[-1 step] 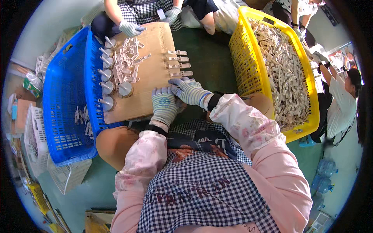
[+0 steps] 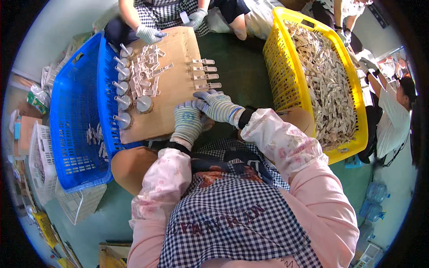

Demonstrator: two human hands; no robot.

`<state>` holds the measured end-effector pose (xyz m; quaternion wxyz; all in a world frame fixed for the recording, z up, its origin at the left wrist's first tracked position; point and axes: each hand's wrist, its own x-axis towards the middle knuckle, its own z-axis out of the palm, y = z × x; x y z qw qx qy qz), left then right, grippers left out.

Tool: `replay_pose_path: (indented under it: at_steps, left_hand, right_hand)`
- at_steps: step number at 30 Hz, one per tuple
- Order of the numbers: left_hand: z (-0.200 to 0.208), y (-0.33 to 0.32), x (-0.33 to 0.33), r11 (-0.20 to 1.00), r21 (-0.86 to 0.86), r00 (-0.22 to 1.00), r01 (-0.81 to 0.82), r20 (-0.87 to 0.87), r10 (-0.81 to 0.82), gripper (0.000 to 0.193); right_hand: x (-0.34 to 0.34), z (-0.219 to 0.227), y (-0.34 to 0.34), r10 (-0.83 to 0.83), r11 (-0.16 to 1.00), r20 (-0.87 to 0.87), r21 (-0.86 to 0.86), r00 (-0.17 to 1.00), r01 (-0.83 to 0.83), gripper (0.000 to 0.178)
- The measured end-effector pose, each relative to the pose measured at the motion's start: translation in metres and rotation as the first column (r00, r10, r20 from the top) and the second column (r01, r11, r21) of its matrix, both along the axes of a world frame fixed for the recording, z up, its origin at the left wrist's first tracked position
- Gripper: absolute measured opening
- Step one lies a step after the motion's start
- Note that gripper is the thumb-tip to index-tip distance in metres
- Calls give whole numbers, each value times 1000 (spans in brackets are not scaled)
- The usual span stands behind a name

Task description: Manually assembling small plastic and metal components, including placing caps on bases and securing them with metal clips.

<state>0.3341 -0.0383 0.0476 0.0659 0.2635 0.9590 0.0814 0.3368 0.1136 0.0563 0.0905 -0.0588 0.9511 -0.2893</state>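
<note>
A brown cardboard sheet (image 2: 167, 102) lies before me. Both my hands, in striped knit gloves, meet at its near right corner. My left hand (image 2: 187, 120) has its fingers curled over the edge, its thumb hidden. Beside it, my right hand (image 2: 219, 106) is closed in a pinch, fingertips against the left hand; whatever the two grip is hidden. Just beyond, several pale plastic clips (image 2: 206, 77) sit in a row along the sheet's right edge. A loose heap of similar clips (image 2: 147, 62) lies on the sheet, left of its middle. Several round, stemmed pieces (image 2: 124, 102) line the left edge.
A blue basket (image 2: 80, 178) with a few clips stands on the left; a yellow basket (image 2: 288, 67) full of clips is on the right. Across the sheet, a co-worker's gloved hand (image 2: 149, 34) touches its far edge; the other (image 2: 196, 18) holds a small white piece.
The far end of the cardboard has dipped slightly toward me, and my left forearm has shifted a little. Both hands keep their place at the corner.
</note>
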Motion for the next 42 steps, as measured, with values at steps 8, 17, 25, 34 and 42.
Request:
replay_pose_path:
  at_steps: [8, 17, 25, 34, 42]
  left_hand:
    - [12, -9, -48, 990, 61, 990, 126, 58, -130, 44]
    - [14, 10, -102, 971, -179, 955, 159, 277, -106, 55]
    - [-10, 5, -142, 999, -21, 947, -24, 321, 30, 72]
    - [-1, -23, -124, 1000, 14, 951, 3, 310, -7, 67]
    - [-2, -16, -106, 997, 38, 926, -67, 374, 48, 76]
  right_hand:
    - [10, 10, 9, -22, 999, -356, 29, 934, 35, 60]
    - [-22, 9, 15, 109, 917, -308, 398, 945, 24, 74]
    - [-70, 47, 25, 251, 834, -123, 531, 960, -150, 56]
    - [-63, 68, 2, 285, 826, -30, 514, 958, -230, 59]
    - [-59, 39, -7, 243, 810, 13, 548, 970, -210, 61]
